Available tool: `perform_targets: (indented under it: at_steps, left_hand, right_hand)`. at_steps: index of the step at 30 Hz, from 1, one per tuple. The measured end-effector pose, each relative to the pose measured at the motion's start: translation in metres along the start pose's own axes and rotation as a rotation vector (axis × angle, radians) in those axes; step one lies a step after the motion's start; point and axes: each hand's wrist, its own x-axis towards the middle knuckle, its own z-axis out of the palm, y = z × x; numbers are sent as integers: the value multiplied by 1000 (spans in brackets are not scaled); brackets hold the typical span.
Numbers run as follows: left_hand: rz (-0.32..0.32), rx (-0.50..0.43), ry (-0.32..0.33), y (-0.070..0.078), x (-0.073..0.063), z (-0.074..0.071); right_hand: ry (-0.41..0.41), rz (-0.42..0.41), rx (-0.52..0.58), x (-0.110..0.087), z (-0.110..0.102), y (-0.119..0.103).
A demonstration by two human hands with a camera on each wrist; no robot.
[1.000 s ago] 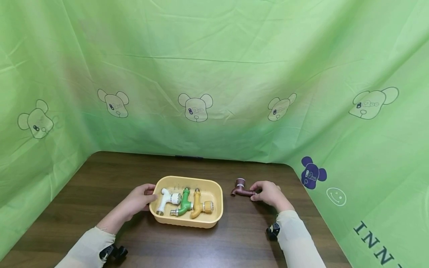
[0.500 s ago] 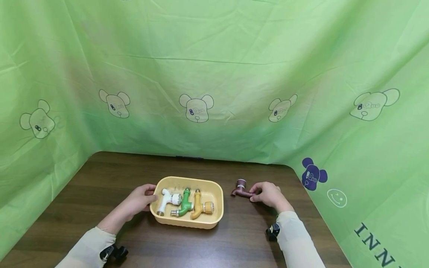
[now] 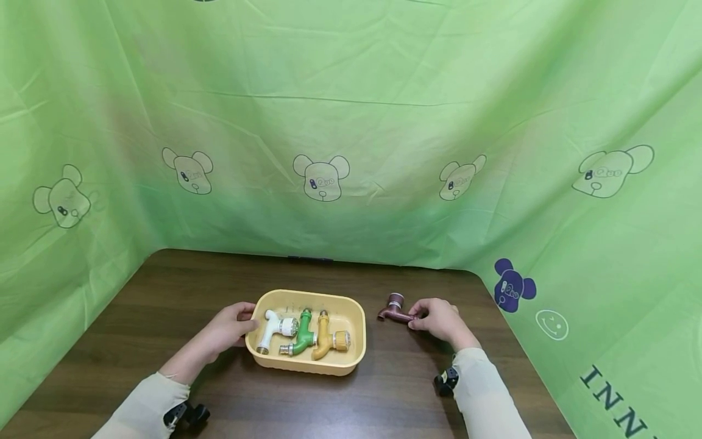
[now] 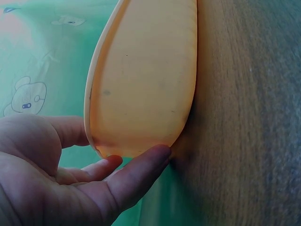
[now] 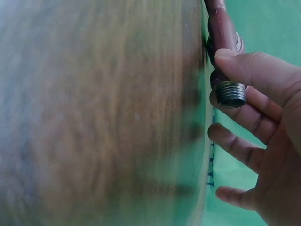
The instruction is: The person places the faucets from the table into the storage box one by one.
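A pale yellow plastic basin [image 3: 304,364] stands on the table, holding a white faucet [image 3: 269,331], a green faucet [image 3: 303,334] and a yellow faucet [image 3: 323,336] side by side. My left hand [image 3: 227,326] grips the basin's left end, thumb at the rim; the left wrist view shows its fingertips [image 4: 160,153] against the end wall. To the right of the basin, a dark red-brown faucet [image 3: 393,312] lies low over the table with its knob upward. My right hand [image 3: 439,318] pinches it by the inlet end, close to the metal thread [image 5: 230,94], while the other fingers spread loosely.
The dark wood table [image 3: 351,405] has a green cloth [image 3: 329,122] with printed bear heads hanging behind it and along both sides. Small black devices sit on the left cuff [image 3: 183,414] and the right cuff [image 3: 446,379].
Both hands, the basin and the faucets stay almost where they were. The red-brown faucet tilts very slightly in my right hand.
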Motion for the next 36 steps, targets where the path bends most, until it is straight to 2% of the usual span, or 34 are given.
perform_targets:
  at_steps: [36]
  left_hand:
    - [1, 0, -8, -2, 2, 0]
  right_hand:
    - [63, -14, 78, -9, -10, -6]
